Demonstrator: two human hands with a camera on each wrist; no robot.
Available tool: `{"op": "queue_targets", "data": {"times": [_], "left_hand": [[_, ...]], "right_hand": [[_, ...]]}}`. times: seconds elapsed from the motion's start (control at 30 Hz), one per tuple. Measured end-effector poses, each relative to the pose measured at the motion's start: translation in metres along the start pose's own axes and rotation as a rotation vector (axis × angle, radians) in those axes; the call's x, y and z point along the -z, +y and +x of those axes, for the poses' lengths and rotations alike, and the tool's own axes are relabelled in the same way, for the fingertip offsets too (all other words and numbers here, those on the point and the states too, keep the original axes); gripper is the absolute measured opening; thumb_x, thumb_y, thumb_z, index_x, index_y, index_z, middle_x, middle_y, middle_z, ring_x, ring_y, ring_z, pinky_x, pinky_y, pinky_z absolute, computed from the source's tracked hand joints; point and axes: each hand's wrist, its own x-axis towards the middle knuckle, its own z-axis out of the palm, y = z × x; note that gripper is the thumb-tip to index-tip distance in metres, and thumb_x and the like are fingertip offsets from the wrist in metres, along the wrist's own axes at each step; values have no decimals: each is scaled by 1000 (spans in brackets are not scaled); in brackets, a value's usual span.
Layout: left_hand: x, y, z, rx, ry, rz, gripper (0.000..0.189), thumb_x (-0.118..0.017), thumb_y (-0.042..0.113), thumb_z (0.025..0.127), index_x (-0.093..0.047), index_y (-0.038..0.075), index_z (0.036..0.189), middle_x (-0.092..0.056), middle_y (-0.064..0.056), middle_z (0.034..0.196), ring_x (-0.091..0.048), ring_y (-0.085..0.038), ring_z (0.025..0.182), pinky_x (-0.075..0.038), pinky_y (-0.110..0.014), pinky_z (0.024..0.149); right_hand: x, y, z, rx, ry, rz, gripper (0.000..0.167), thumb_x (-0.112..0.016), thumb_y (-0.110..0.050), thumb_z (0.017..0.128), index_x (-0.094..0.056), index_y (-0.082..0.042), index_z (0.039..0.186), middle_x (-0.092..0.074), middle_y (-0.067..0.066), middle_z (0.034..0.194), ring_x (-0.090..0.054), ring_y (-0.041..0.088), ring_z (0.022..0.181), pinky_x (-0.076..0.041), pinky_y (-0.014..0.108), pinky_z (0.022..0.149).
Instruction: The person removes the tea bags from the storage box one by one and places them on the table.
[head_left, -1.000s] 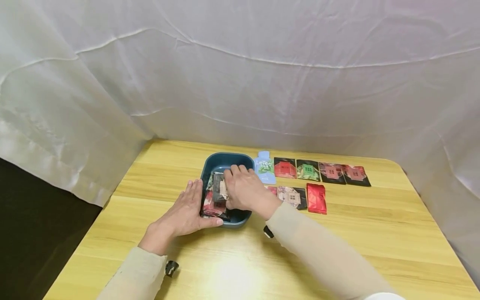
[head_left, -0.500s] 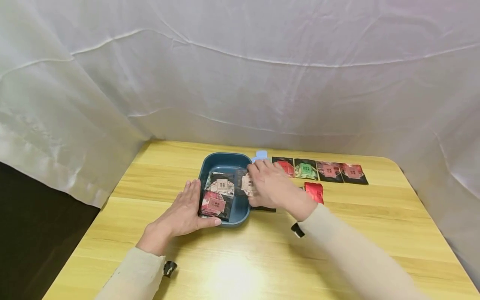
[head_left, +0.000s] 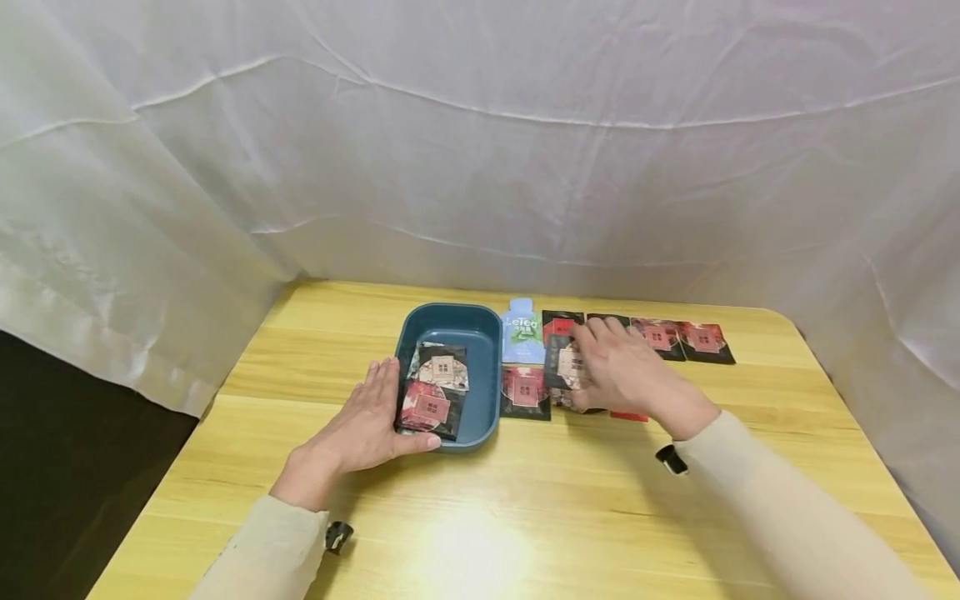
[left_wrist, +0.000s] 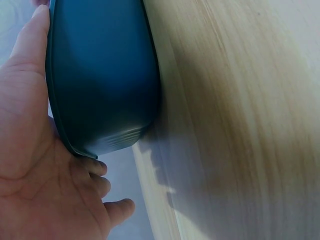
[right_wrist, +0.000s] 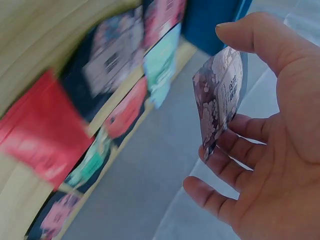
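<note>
My left hand [head_left: 360, 421] lies against the left side of a dark blue plastic tub [head_left: 483, 400], fingers straight along the wall and thumb at its front rim. A dark tea sachet [head_left: 561, 364] with a pale label is pinched in my right hand [head_left: 626, 367], raised over the front row of sachets. In the right wrist view that sachet [right_wrist: 220, 92] stands tilted between thumb and fingers. Inside the tub, a pale-labelled sachet [head_left: 442, 367] and a pink-labelled sachet [head_left: 431, 408] lie at the left.
Right of the tub, a light blue LeTea packet [head_left: 522, 333] begins a back row of several sachets, ending with a pink-labelled one [head_left: 707, 342]. In front lie another pink-labelled sachet [head_left: 527, 392] and a red foil packet [right_wrist: 45, 132]. A pale curtain [head_left: 480, 167] hangs behind the table.
My right hand has lifted the pale-labelled sachet out of the tub and carried it right, over the front row. The left hand has stayed at the tub.
</note>
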Motion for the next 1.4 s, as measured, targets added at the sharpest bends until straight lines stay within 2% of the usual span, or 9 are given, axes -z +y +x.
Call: {"op": "queue_targets", "data": {"times": [0.13,0.37,0.57,0.7,0.83,1.07,1.3,1.4], "left_hand": [[-1,1,2,-2,-8,-1,142,-64,87,81,0,-7,166,-2,-28,175,0,-45,163,-12,-61,131],[-1,1,1,6,-5,-6,142,-65,85,82,2,-7,166,-1,-28,175,1,-45,163,-12,-61,131],[-1,0,0,3,-5,1,142,-65,86,81,1,-7,166,-1,-28,175,1,-45,163,-11,-61,131],[-1,0,0,8,-9,-3,143,-65,86,81,2,-7,166,0,-28,175,2,-45,163,-11,-62,131],[1,0,-1,11,-11,-8,143,-65,86,81,3,-7,166,1,-27,175,3,-45,163,-10,-62,131],[2,1,-1,8,-15,-18,142,-65,86,82,3,-7,166,1,-28,175,3,-45,163,-9,-63,131],[2,1,-1,5,-6,-9,141,-66,84,82,1,-8,166,-2,-29,175,1,-47,162,-11,-62,131],[2,1,0,0,-2,-7,141,-66,84,82,0,-8,165,-3,-29,174,0,-47,162,-12,-63,131]], "right_hand": [[1,22,-14,-27,-4,-9,91,-89,-48,76,-51,3,140,-59,21,128,-55,41,118,-48,66,105],[-1,62,-32,-109,-68,-32,94,-87,-43,75,-47,5,146,-55,29,142,-50,52,132,-41,76,108],[-9,101,-48,-158,-133,-42,96,-85,-42,74,-46,6,148,-52,34,144,-46,58,133,-40,80,104],[-13,119,-56,-192,-195,-29,100,-85,-41,75,-43,8,151,-42,39,153,-39,64,139,-37,83,104],[-17,127,-60,-224,-248,4,106,-86,-39,77,-36,8,157,-27,41,162,-28,67,144,-29,85,108],[-28,134,-58,-227,-276,36,99,-87,-33,74,-42,5,153,-26,42,162,-24,66,147,-28,87,107],[-35,135,-53,-249,-324,73,104,-90,-33,75,-39,4,157,-10,44,166,-11,69,149,-23,87,110],[-38,135,-53,-245,-325,61,103,-90,-33,73,-40,3,157,-15,44,164,-11,70,148,-23,87,109]]}}
